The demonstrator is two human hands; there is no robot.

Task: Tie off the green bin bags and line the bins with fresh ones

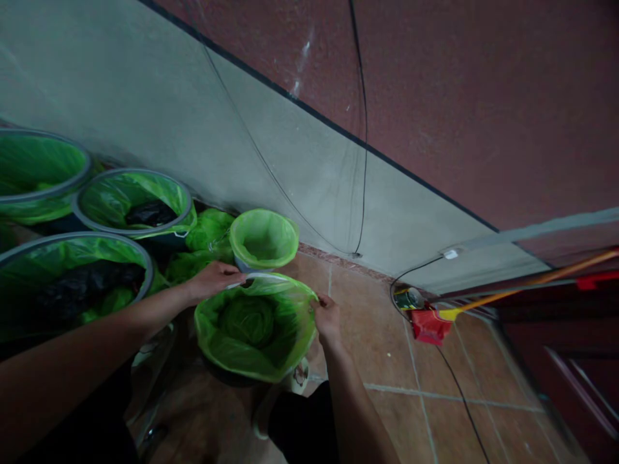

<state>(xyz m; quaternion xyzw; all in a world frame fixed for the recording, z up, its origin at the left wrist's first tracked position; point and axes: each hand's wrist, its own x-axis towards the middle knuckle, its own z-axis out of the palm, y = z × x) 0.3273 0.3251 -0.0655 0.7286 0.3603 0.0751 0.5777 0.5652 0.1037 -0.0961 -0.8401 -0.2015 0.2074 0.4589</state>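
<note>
Two hands, fingers first: left hand [217, 281] pinched on the far rim of the green liner [287, 335], right beside a whitish strip; right hand [329, 317] pinched on the rim at the right side. Neither one looks clenched hard.

Pinch tip: a good fold of film is best gathered between thumb and fingertips, since plastic this thin could easily be torn by a nail.

Rim tip: both sides are best tugged evenly and smoothed a bit at a time, otherwise the opposite edge might get pulled inward.

Liner look: bright lime green, glossy, see-through in spots, creased all round, mouth spread into a wide oval.

Inside: a darker green bundle [246, 321] is seen at the bottom, swirled like a nest; what it's made of can't be told.

Bin: a dark bin [231, 376] is mostly covered by the liner, stood on the tiled floor [362, 322] near its wall edge, with a shoe [300, 379] just beside it.

Neighbours: a smaller lined bin [264, 263] is parked closer to that wall edge; grey-rimmed bins [149, 274] are lined up leftward.

Far right: a red dustpan [431, 327] is left by the same floor edge.
</note>
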